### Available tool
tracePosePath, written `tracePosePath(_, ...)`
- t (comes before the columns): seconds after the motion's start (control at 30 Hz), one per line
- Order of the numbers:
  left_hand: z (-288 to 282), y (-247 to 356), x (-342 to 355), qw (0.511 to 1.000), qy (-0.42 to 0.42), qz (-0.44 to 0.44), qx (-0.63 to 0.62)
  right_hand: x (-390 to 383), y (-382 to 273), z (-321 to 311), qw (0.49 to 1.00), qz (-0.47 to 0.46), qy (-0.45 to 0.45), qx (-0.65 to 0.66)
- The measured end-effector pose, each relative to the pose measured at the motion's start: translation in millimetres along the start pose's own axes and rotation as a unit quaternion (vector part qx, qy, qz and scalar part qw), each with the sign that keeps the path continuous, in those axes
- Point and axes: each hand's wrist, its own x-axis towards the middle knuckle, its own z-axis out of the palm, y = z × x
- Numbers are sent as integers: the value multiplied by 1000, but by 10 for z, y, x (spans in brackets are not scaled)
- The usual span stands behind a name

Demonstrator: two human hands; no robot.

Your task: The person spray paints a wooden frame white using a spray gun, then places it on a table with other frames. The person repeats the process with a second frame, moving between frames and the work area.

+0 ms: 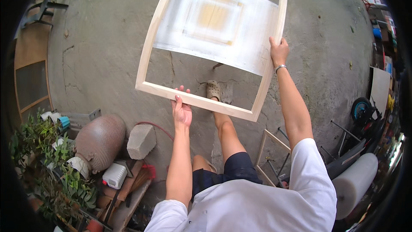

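Nearest you: your white shirt [257, 204] and dark shorts [238, 167]. Near right, a pale roll [355, 184] lies at a slant. Near left, leafy plants [56, 163], with a white jug [115, 175] just right of them, red cap on it. A brown textured jar [103, 139] lies tilted past the jug, mouth end toward you. Grey block [142, 141] sits just right of the jar; thin red hose [159, 127] curves past it. On your right side, a smaller frame [277, 139] is propped by some dark metal legs.

Further out, your left hand [182, 111] is grasping the near rail of the large wooden frame [214, 106], left of that rail's middle: thumb on your side, fingertips showing past the inner edge. Your right hand [279, 52] is wrapped around the right rail, about midway along it; metallic band [281, 67] on that wrist. Frame is up in front of you, tilted, pale bare wood, far corner cut off by the view.

One beige clog [213, 89] on the floor [103, 60] shows through the frame opening. Beyond it, also through the opening: a white board [249, 38] with blurry yellowish square marks. Can't tell if frame and board touch.

Far right, a black wheel [361, 109] with a blue rim. Far left, a wood-edged panel [32, 56], dark chair [45, 8] past it.
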Motion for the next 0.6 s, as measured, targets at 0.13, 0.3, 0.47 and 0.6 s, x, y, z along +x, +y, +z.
tracePosePath(0.13,148,-181,430,1000,20,-3,-3,350,210,415,997,-35,19,-71)
tracePosePath(0.3,40,-340,745,998,59,-23,-18,458,479,848,988,-50,12,-146)
tracePosePath(0.47,203,-286,894,991,93,-83,52,529,284,705,968,-53,32,-244)
tracePosePath(0.6,54,-242,809,957,233,-47,166,257,-26,580,994,-70,22,-76)
